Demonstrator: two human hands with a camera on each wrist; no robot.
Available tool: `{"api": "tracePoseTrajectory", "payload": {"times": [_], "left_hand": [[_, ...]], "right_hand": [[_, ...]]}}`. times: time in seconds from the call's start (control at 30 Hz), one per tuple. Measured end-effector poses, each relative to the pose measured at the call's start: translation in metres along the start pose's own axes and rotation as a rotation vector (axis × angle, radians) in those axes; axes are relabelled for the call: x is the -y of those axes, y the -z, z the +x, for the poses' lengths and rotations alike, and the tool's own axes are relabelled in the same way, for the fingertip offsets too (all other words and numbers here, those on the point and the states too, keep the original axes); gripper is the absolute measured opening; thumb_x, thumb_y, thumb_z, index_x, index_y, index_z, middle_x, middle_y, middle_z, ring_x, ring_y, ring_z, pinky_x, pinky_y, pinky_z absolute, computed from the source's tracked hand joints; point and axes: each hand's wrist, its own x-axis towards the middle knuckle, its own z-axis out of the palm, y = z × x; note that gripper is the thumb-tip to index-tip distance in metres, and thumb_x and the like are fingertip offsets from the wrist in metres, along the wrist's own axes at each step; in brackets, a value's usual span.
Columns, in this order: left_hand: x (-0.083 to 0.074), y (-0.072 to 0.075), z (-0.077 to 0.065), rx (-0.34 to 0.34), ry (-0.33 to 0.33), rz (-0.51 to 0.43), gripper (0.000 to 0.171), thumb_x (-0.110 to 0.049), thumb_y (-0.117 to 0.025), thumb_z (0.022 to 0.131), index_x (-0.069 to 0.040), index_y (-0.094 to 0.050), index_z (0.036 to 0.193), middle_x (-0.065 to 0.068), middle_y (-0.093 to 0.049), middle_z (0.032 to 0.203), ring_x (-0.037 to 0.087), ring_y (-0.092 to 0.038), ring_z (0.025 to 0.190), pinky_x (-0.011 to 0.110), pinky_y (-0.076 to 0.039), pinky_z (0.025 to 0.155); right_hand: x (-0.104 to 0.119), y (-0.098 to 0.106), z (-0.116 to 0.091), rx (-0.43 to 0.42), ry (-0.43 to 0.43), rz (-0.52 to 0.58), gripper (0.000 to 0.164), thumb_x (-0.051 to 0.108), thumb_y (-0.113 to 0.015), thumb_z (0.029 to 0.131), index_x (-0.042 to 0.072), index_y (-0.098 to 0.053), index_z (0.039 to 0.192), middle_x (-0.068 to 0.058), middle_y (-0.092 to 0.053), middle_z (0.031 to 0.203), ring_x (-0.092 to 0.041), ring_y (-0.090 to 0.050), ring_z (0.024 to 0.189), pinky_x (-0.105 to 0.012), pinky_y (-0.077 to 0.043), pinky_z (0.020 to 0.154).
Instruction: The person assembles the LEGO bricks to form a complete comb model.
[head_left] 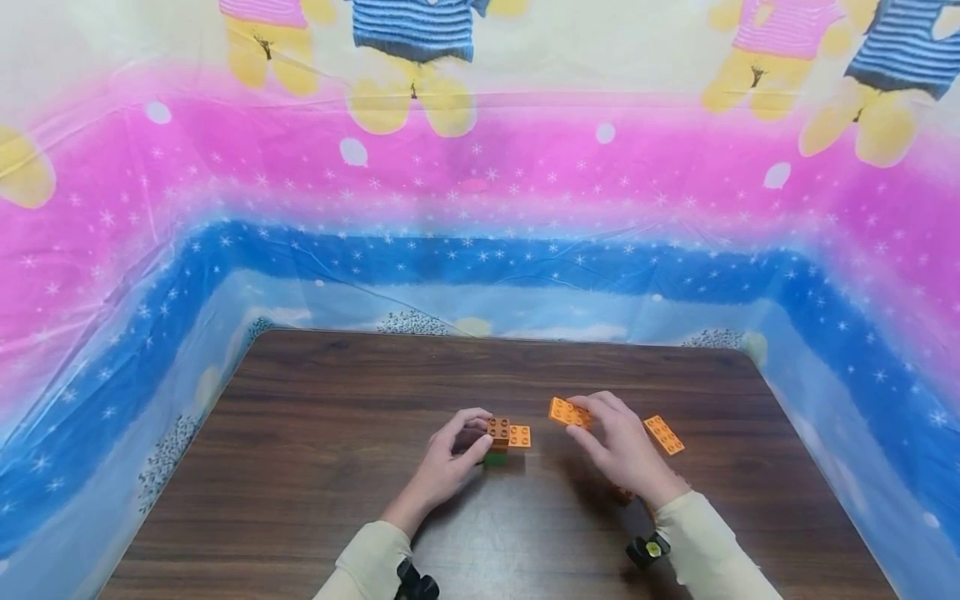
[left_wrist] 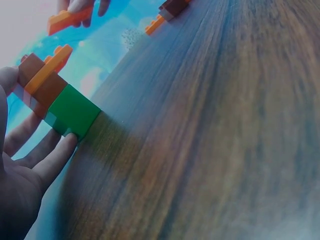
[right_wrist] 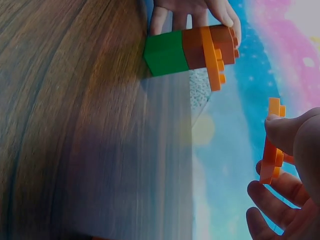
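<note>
On brown wood-grain table point(head_left: 315, 400), grips green-brown-orange plastic brick stack point(head_left: 498, 430) in left hand point(head_left: 448, 460), pinches flat orange studded plastic plate point(head_left: 565, 412) in right hand point(head_left: 628, 448), held up right of stack, lengthwise roughly sideways.

Wood-grain table point(head_left: 315, 400) and printed backdrop point(head_left: 540, 187).
Table showed dark brown grain, rounded far corners, a pale sheen; creased backdrop stood along three sides, banded cream, pink and blue, bearing snowflakes.
</note>
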Motion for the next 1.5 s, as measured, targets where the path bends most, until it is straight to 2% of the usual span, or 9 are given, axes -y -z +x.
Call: {"api": "tracePoseTrajectory", "payload": {"times": [0.4, 0.8, 1.1, 1.3, 1.5], "left_hand": [[0.001, 0.000, 0.001, -0.007, 0.002, 0.011, 0.029, -0.023, -0.067, 0.105, -0.022, -0.063, 0.133, 0.005, -0.069, 0.120, 0.023, -0.069, 0.111, 0.043, -0.055, 0.096], [0.002, 0.000, 0.001, -0.012, -0.004, 0.007, 0.028, -0.022, -0.067, 0.105, -0.023, -0.064, 0.133, 0.005, -0.069, 0.120, 0.026, -0.069, 0.111, 0.044, -0.055, 0.096], [0.005, 0.000, 0.001, -0.007, -0.017, 0.002, 0.029, -0.022, -0.067, 0.105, -0.022, -0.063, 0.133, 0.006, -0.069, 0.120, 0.026, -0.070, 0.111, 0.044, -0.056, 0.095], [0.006, 0.000, 0.001, -0.004, -0.020, -0.005, 0.029, -0.022, -0.067, 0.105, -0.022, -0.063, 0.134, 0.006, -0.069, 0.121, 0.025, -0.070, 0.112, 0.042, -0.056, 0.096], [0.006, 0.000, 0.001, 0.004, -0.025, -0.010, 0.029, -0.022, -0.066, 0.106, -0.020, -0.062, 0.135, 0.007, -0.069, 0.121, 0.025, -0.070, 0.112, 0.040, -0.056, 0.095]], "right_hand": [[0.017, -0.012, 0.009, 0.003, 0.069, 0.004, 0.040, 0.022, -0.078, 0.097, 0.012, -0.068, 0.134, 0.000, -0.066, 0.121, -0.010, -0.059, 0.099, -0.036, -0.053, 0.078], [0.026, -0.019, 0.014, 0.012, 0.098, 0.037, 0.041, 0.020, -0.079, 0.097, 0.010, -0.068, 0.135, 0.001, -0.060, 0.115, -0.009, -0.054, 0.087, -0.029, -0.048, 0.071], [0.034, -0.024, 0.018, 0.050, 0.085, 0.077, 0.038, 0.022, -0.077, 0.098, 0.013, -0.068, 0.134, 0.003, -0.060, 0.117, -0.007, -0.056, 0.093, -0.030, -0.051, 0.076], [0.039, -0.028, 0.021, 0.050, 0.081, 0.096, 0.036, 0.023, -0.076, 0.099, 0.013, -0.069, 0.133, 0.003, -0.062, 0.118, -0.008, -0.061, 0.103, -0.035, -0.055, 0.084], [0.044, -0.032, 0.023, 0.046, 0.103, 0.117, 0.038, 0.022, -0.078, 0.097, 0.009, -0.069, 0.132, 0.002, -0.062, 0.118, -0.010, -0.062, 0.104, -0.037, -0.056, 0.085]]}}
